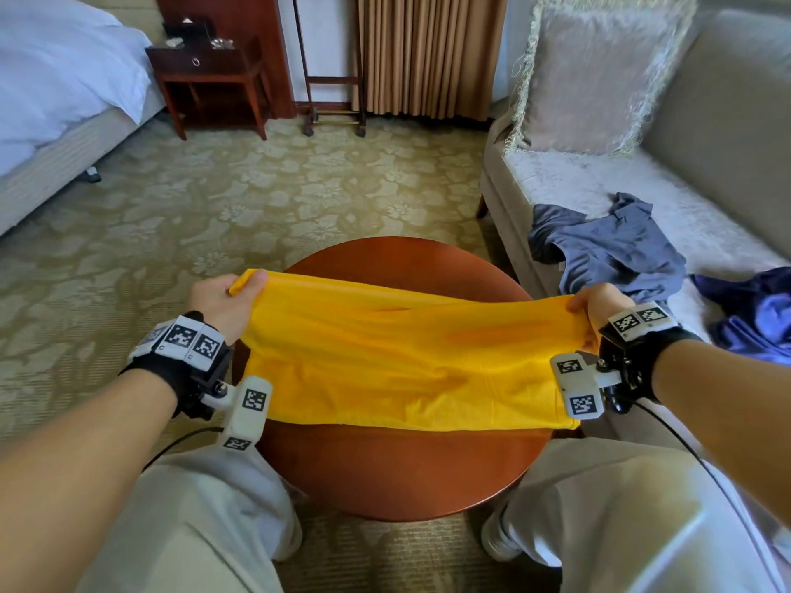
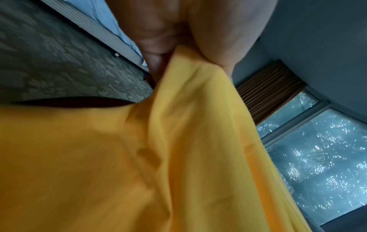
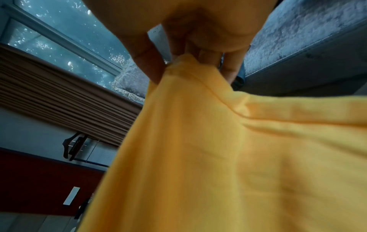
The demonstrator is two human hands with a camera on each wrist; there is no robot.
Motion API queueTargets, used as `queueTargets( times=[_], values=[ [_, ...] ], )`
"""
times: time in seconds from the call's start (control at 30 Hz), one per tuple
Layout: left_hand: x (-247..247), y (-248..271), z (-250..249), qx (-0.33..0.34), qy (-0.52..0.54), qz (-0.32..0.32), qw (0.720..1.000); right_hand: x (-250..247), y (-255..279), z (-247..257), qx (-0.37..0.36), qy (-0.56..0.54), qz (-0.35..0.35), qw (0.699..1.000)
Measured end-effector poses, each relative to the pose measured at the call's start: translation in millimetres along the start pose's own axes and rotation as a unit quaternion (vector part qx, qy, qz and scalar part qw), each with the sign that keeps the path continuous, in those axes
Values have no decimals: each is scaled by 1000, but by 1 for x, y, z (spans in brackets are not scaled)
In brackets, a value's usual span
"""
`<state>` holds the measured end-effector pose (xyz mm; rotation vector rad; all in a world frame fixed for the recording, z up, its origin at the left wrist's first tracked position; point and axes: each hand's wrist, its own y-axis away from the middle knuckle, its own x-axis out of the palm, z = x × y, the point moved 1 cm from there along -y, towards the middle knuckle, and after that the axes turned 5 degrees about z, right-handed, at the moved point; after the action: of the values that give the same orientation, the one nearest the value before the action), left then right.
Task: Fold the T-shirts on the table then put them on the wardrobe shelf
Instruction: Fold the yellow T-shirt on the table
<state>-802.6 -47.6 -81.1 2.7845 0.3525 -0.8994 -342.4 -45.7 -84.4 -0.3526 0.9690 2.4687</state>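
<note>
A yellow T-shirt [image 1: 406,357] is stretched wide between both hands above the round wooden table [image 1: 398,468]. Its lower edge hangs down onto the tabletop. My left hand [image 1: 227,299] pinches the shirt's far left corner, thumb on top. My right hand [image 1: 597,303] grips the far right corner. The left wrist view shows fingers [image 2: 157,47] and thumb clamped on the yellow cloth [image 2: 119,157]. In the right wrist view the thumb and fingers [image 3: 198,47] bunch the cloth [image 3: 228,157] at its top edge.
A grey-blue shirt [image 1: 616,246] and a purple-blue garment [image 1: 753,314] lie crumpled on the sofa [image 1: 599,181] to the right. A cushion [image 1: 599,74] leans at the sofa's back. A bed [image 1: 55,100] stands far left, a nightstand [image 1: 209,79] beyond. My knees flank the table.
</note>
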Motion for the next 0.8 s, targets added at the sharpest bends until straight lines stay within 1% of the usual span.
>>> queueTargets(
  times=[0.03, 0.1, 0.17, 0.23, 0.33, 0.4, 0.47, 0.53, 0.6, 0.7, 0.77, 0.8],
  values=[
    [-1, 1, 1, -8, 6, -1, 1000, 0, 4, -3, 2, 3, 26, 1000],
    [-3, 2, 5, -31, 11, 2, 999, 2, 14, -7, 3, 44, 74, 996],
    [-3, 1, 11, -63, 5, 18, 998, -2, 16, -17, 23, 61, 77, 995],
    [-1, -4, 17, -91, 1, 26, 996, -1, 12, -23, 23, 54, 60, 996],
    [3, -16, 19, -125, -6, 12, 992, 7, -5, -19, -11, 41, 21, 999],
    [8, -25, 17, -148, -17, 14, 989, 13, -20, -15, -33, 39, 11, 999],
    [12, -32, 14, -167, -12, 27, 986, 17, -37, -10, -48, 74, 9, 996],
    [19, -38, 13, -186, 17, 36, 982, 17, -48, -7, -61, 114, 8, 992],
    [27, -43, 20, -205, 60, 65, 975, 17, -55, -8, -72, 129, 14, 989],
    [33, -60, 44, -218, 110, 126, 961, 18, -55, -12, -56, 156, 12, 986],
    [36, -56, 42, -219, 134, 163, 953, 22, -48, -13, -55, 168, 0, 984],
    [36, -56, 41, -215, 136, 164, 953, 23, -42, -14, -66, 186, -13, 980]
  ],
)
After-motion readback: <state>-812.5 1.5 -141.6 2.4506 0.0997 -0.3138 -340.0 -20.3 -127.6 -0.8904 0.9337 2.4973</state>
